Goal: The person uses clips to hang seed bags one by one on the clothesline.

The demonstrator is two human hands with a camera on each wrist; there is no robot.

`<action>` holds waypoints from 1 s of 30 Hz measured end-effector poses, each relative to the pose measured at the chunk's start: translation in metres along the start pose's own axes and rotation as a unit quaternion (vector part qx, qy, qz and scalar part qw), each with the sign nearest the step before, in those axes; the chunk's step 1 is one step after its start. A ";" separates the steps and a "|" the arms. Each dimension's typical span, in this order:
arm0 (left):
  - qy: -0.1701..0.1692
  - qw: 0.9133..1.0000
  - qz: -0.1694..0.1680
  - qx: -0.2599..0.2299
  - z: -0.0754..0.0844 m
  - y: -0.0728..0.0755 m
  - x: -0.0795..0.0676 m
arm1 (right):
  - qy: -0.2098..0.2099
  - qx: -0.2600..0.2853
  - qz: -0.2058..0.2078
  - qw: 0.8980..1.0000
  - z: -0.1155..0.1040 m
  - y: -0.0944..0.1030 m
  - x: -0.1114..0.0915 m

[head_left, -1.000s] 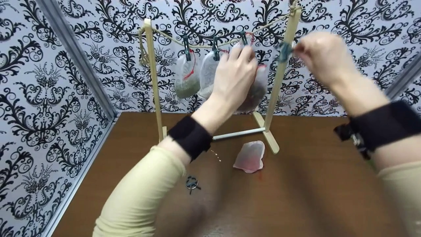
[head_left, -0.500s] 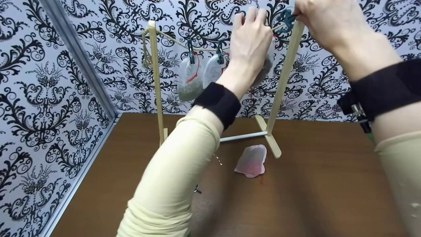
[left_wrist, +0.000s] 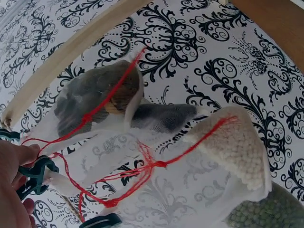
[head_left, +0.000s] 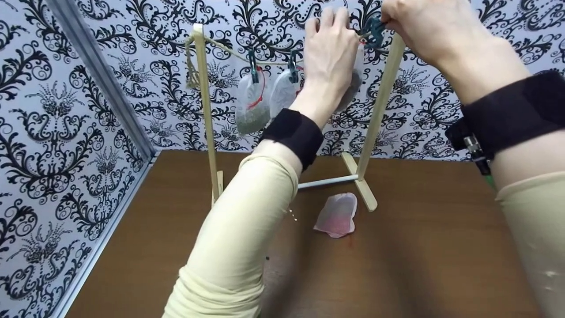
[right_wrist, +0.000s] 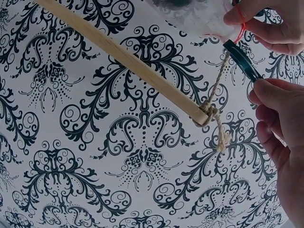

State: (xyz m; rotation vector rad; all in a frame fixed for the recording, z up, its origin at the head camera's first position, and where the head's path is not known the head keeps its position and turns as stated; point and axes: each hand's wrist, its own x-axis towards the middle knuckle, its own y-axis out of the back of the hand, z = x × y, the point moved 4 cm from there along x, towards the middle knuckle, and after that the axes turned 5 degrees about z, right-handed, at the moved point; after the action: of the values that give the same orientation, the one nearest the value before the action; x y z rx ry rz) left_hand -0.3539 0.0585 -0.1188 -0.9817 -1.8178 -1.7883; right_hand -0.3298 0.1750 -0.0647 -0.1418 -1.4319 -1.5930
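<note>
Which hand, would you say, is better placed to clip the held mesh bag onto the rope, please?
Probably the right hand: it pinches a green clothespin near the rope, while the left hand seems busy holding the mesh bag.

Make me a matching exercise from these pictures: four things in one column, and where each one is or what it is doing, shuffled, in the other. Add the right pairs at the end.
Column one
1. Left hand
2. Pink-tinged pouch
3. Right hand
4. White rod

Column two
A. Lies on the brown table
B. Pinches a dark green clothespin
C. Sits low down, meeting a wooden post
D. Pinches the top of a see-through bag

Right pairs: 1-D, 2-A, 3-B, 4-C
</note>
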 end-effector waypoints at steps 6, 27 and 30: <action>0.011 1.000 0.026 -0.012 -0.003 0.001 0.000 | 0.006 -0.017 0.005 1.000 -0.009 -0.002 0.002; -0.003 1.000 0.022 -0.016 -0.005 -0.008 -0.009 | 0.061 -0.061 -0.080 0.993 -0.026 -0.021 0.000; -0.012 1.000 0.008 -0.006 -0.004 -0.009 -0.010 | 0.062 -0.055 -0.088 0.993 -0.027 -0.022 -0.003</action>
State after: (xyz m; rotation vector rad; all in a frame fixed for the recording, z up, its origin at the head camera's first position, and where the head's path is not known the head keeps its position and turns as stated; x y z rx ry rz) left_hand -0.3542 0.0528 -0.1321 -1.0230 -1.8122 -1.7868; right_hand -0.3308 0.1513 -0.0906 0.0204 -1.2911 -1.7933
